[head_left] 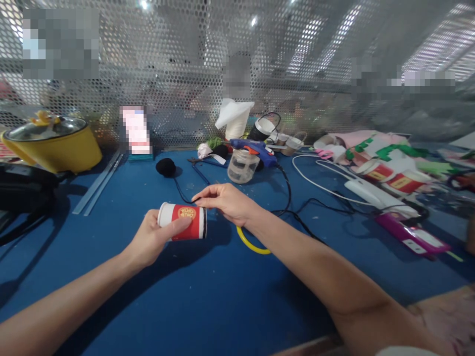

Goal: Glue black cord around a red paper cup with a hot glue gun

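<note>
My left hand [148, 237] grips a red and white paper cup [181, 228] lying sideways, its thumb across the gold emblem. A black band runs round the cup's right-hand end. At that end, my right hand [226, 202] pinches a thin black yarn [181, 194] between thumb and fingertips. This strand trails back over the table to a black yarn ball [166, 167]. Beneath my right forearm a yellow ring [252, 244] is partly hidden.
A blue glue gun [256, 148] rests on a clear plastic jar [243, 167], its cord trailing right. On the left stand a yellow pot [70, 148] and glue sticks [100, 183]. A white power strip [378, 195] and purple box [411, 236] lie right. Perforated metal [178, 59] closes off the back.
</note>
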`<action>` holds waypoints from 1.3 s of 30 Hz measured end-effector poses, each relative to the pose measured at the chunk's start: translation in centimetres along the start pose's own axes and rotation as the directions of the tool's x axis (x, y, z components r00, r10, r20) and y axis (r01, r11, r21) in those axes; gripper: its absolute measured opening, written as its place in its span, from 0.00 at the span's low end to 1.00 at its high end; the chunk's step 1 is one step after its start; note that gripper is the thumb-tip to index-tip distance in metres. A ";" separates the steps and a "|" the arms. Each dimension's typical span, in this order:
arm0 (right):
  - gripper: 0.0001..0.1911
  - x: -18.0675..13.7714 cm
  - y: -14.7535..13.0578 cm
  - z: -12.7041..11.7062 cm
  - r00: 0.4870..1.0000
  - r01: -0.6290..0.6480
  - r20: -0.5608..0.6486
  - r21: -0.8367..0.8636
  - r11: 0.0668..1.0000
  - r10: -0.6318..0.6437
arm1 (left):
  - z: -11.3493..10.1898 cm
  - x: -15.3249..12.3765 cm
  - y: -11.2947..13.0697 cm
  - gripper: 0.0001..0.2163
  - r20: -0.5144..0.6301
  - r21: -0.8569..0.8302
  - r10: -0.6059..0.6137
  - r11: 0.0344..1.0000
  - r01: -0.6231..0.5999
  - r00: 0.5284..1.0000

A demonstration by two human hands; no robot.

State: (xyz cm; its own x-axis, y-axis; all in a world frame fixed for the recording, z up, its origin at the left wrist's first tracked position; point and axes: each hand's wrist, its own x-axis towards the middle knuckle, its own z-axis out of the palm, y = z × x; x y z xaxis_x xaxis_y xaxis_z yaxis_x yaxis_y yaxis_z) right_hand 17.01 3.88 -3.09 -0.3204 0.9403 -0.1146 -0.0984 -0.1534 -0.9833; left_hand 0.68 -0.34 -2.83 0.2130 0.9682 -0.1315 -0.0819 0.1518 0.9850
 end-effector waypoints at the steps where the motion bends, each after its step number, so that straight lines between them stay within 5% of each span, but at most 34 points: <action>1: 0.03 0.0 0.0 0.0 1.000 -0.014 0.011 0.013 1.000 0.014 | -0.1 0.0 0.0 0.08 0.006 0.002 0.007 1.000 -0.007 1.000; 7: 0.04 -0.2 -0.3 -0.1 0.996 -0.066 0.062 0.049 0.997 0.063 | -0.5 -0.2 -0.6 0.08 0.054 0.098 0.070 0.992 -0.075 0.996; 16: 0.05 -0.6 -0.7 0.0 1.000 0.021 0.000 -0.040 0.999 -0.021 | -0.3 -0.6 -0.1 0.09 0.061 0.268 0.172 0.946 -0.182 0.983; 30: 0.04 -0.9 -1.0 0.2 0.993 0.096 -0.053 -0.104 0.990 -0.102 | -0.3 -0.7 -0.1 0.09 0.057 0.284 0.189 0.938 -0.198 0.980; 39: 0.03 -0.6 -0.7 0.1 0.997 0.074 0.019 -0.071 0.995 -0.072 | -0.3 -0.7 -0.2 0.09 0.048 0.295 0.195 0.934 -0.201 0.980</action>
State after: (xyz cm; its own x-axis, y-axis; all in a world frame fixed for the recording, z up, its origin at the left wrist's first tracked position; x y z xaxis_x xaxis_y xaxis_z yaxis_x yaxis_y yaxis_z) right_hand 17.21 3.39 -2.37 -0.3304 0.9430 -0.0404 -0.0545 -0.0617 -0.9966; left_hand 0.22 -0.94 -2.99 0.2391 0.9685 0.0689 0.1683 -0.1112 0.9794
